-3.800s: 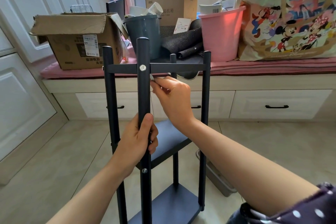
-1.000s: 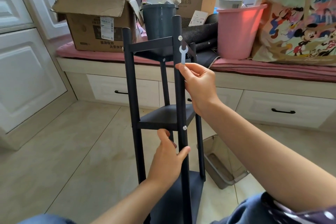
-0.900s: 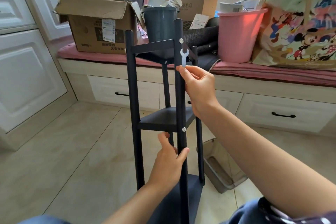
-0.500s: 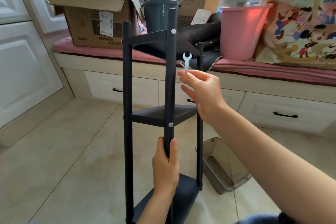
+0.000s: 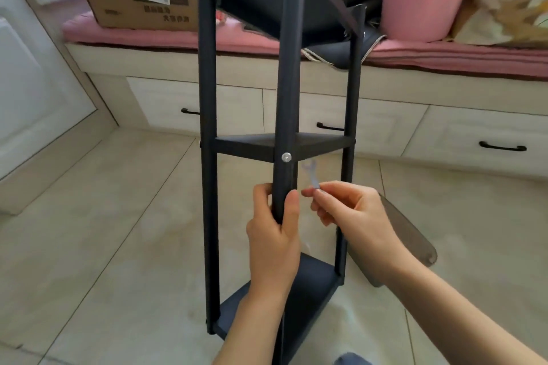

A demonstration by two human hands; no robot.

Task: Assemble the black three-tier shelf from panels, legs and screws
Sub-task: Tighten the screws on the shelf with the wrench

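Fingers, left hand: we grip the front leg.
Fingers, right hand: we pinch the spanner.
Handling: likely light, stiff, tall; steady it mid-leg.

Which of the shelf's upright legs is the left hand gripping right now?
The nearest leg, the one in the middle of the view with the silver screw at the middle tier. The left hand wraps it just below that screw; the other legs are untouched.
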